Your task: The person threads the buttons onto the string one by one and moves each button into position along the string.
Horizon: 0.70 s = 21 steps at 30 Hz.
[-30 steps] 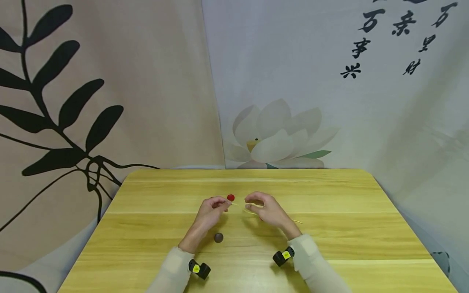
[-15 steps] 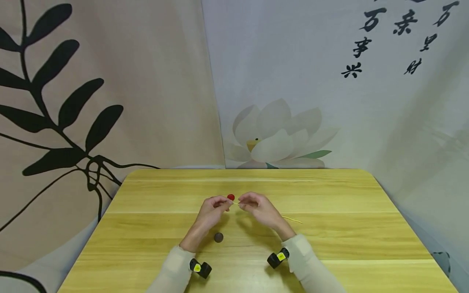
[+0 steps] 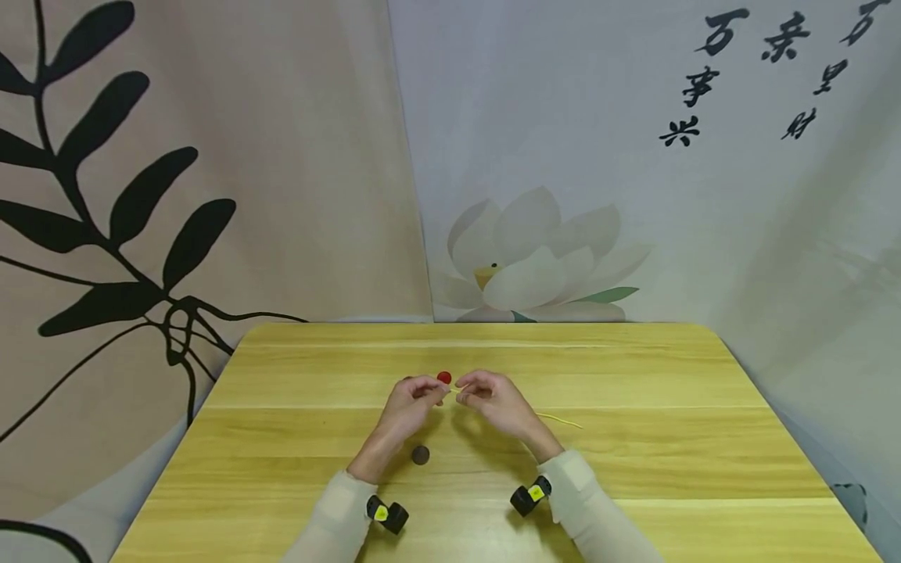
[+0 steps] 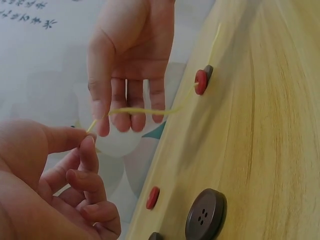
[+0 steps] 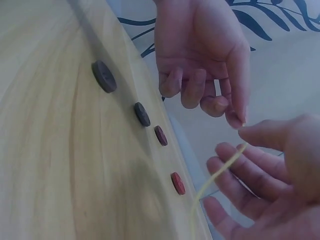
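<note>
In the head view my left hand (image 3: 408, 405) and right hand (image 3: 498, 400) almost meet above the table. Between thumb and index finger, my left hand pinches the tip of a yellow string (image 4: 145, 110). My right hand pinches the same string a short way along, at its thumb and index finger. From there the string sags down to a red button (image 4: 201, 81) on the table and appears to pass through it. A dark button (image 4: 209, 73) sits right behind that one. Just beyond the left fingertips lies another red button (image 3: 444, 378).
A large brown four-hole button (image 4: 205, 215) lies on the wooden table (image 3: 669, 453), near the left wrist. In the right wrist view a smaller dark button (image 5: 142, 114) is beside a dark red one (image 5: 160, 135). A printed cloth (image 3: 338, 195) hangs behind the table's far edge.
My right hand has moved left to the left hand and now pinches the string near its tip. The left hand has hardly moved.
</note>
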Motion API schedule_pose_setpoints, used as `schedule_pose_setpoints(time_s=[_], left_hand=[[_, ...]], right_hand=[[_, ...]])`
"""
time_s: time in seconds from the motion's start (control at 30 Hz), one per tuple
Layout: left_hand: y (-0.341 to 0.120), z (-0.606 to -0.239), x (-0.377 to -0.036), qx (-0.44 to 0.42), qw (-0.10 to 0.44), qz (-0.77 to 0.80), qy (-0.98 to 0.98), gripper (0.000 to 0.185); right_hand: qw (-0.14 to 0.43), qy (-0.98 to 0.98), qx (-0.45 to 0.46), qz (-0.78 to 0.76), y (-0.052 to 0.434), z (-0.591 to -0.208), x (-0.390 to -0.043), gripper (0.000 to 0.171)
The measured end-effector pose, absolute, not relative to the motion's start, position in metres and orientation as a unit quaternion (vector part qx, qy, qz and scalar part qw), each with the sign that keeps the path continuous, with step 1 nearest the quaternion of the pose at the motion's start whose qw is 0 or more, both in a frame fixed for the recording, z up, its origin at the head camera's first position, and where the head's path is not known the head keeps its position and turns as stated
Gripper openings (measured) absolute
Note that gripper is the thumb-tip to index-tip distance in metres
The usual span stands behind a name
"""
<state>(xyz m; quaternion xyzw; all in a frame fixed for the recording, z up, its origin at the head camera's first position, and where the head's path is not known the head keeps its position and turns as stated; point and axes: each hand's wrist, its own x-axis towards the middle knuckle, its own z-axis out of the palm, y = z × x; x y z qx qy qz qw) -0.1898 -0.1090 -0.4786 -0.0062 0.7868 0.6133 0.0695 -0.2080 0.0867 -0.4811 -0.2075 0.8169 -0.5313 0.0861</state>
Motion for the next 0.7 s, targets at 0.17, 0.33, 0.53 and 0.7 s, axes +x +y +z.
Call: schedule_pose_setpoints(time_s=[0.17,0.33,0.53,0.7], left_hand=[[-0.111,-0.479,-0.192,-0.003,0.073,0.607,0.791,0.02],[-0.112,-0.478,-0.193,-0.002,0.082,0.605,0.792,0.022],[-0.118,-0.478,-0.201,-0.011,0.084,0.593,0.801,0.024],[-0.126,-0.478,-0.212,-0.02,0.079,0.579,0.811,0.024]], right_hand=[[0.074,0.823,-0.2,-0.527,0.086,-0.481,-0.209,0.013],[0.072,0.819,-0.188,-0.537,0.085,-0.48,-0.21,0.013],[0.071,0.817,-0.178,-0.544,0.088,-0.479,-0.212,0.012],[0.065,0.814,-0.157,-0.555,0.093,-0.483,-0.216,0.013]])
